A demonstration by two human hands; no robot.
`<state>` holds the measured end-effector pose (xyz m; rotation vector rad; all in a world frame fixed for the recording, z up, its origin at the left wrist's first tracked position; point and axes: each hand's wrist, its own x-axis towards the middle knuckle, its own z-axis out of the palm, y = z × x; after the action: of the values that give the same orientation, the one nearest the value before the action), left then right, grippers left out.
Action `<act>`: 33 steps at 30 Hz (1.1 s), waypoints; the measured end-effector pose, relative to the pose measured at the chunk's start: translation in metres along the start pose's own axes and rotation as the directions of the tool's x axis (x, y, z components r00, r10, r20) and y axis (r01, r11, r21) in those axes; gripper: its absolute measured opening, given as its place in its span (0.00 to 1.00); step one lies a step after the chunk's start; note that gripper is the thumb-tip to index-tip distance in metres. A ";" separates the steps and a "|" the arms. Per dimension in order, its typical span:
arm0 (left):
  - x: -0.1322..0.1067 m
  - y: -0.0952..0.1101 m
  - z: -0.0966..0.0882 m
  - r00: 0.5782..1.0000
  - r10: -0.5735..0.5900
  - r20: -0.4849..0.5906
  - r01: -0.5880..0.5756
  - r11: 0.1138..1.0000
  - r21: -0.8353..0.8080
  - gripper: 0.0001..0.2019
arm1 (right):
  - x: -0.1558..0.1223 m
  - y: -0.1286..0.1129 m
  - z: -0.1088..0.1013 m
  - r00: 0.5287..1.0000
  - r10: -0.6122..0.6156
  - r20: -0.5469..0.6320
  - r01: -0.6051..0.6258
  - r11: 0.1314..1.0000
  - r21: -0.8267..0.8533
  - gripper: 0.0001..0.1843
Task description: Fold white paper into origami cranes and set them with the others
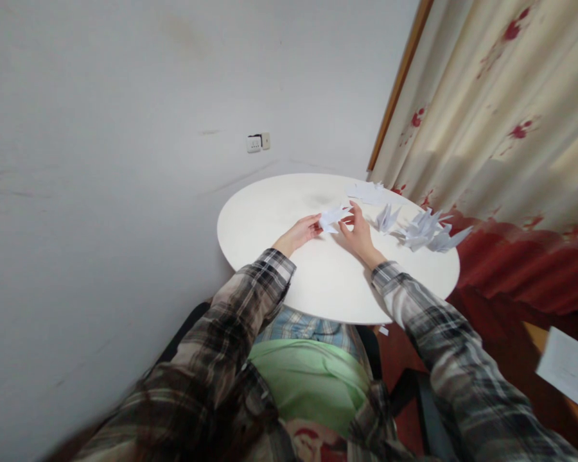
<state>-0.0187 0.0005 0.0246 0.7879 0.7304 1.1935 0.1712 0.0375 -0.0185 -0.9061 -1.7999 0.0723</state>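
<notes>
The left hand and right hand each close their grip on a small white folded paper piece, mid-fold it seems, over the round white bench; white folded paper figures lie finished nearby to the right; flat white sheets beyond look unfolded

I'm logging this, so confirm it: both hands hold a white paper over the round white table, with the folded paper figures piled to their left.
Wrong side. In the head view the folded paper figures lie to the right of the hands, by the curtain. Left hand and right hand do hold the white paper over the round white table.
</notes>
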 end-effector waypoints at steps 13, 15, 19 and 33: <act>0.006 -0.002 -0.007 1.000 0.007 -0.009 -0.007 1.000 0.021 0.03 | 0.002 -0.001 -0.011 0.993 0.062 -0.100 -0.073 0.991 -0.116 0.14; 0.006 -0.002 -0.007 1.000 0.024 0.000 -0.024 0.999 0.022 0.01 | 0.003 -0.002 -0.010 0.993 0.074 -0.092 -0.081 0.993 -0.083 0.15; 0.004 -0.001 -0.006 0.999 0.027 0.028 -0.029 0.999 0.045 0.01 | 0.002 -0.006 -0.008 0.993 0.086 -0.081 -0.085 0.996 0.012 0.19; 0.004 -0.001 -0.005 0.999 0.030 0.046 -0.032 0.998 0.061 0.04 | 0.003 -0.002 -0.005 0.979 0.202 -0.012 -0.196 0.960 0.199 0.09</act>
<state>-0.0217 0.0048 0.0206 0.8777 0.7230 1.1820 0.1738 0.0366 -0.0132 -0.9372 -1.6342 0.3565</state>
